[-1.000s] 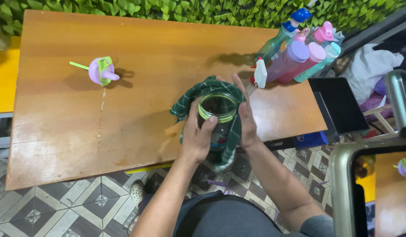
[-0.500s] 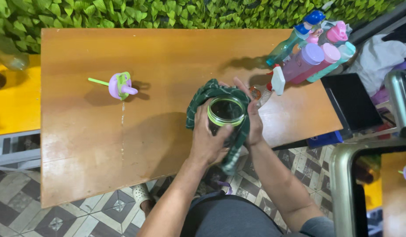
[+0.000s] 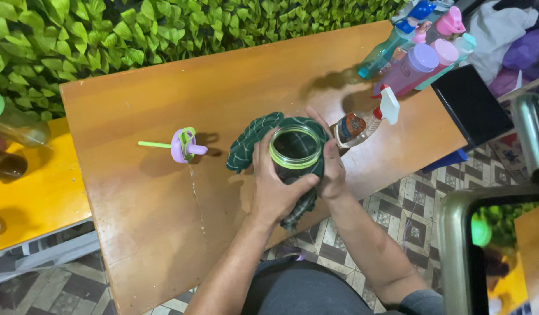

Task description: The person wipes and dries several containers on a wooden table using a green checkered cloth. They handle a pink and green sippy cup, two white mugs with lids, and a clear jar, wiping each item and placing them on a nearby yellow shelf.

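We hold a clear cup point(image 3: 292, 153) with a green rim between our left hand point(image 3: 275, 186) and right hand point(image 3: 332, 166), a dark green cloth point(image 3: 246, 146) wrapped around it, above the wooden table point(image 3: 153, 198).

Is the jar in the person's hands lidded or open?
Open: the jar shows a bare green-rimmed mouth, dark inside; a purple straw lid lies apart on the table.

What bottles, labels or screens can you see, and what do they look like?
Spray bottle: lying by the right hand, clear, white trigger, orange and blue label.
Bottles: table's far right corner, teal, purple and pink, coloured caps.
Dark screen: flat black rectangle past the table's right edge.
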